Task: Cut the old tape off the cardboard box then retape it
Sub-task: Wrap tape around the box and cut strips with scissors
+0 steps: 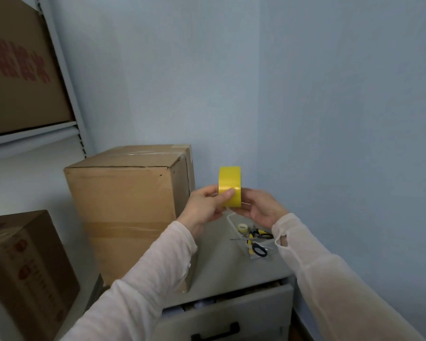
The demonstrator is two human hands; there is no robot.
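Fingers (228, 193) of the left hand (202, 209) and the right hand (261, 207) clamp the yellow tape roll (229, 185) upright, probably hunting its loose end; the cardboard box (123, 205) waits just left on the bench (231, 271).

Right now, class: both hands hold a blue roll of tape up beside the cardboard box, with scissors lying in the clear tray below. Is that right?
Not quite. The head view shows the roll of tape is yellow, not blue. The left hand and right hand do hold it up beside the cardboard box, with scissors lying in the clear tray below.
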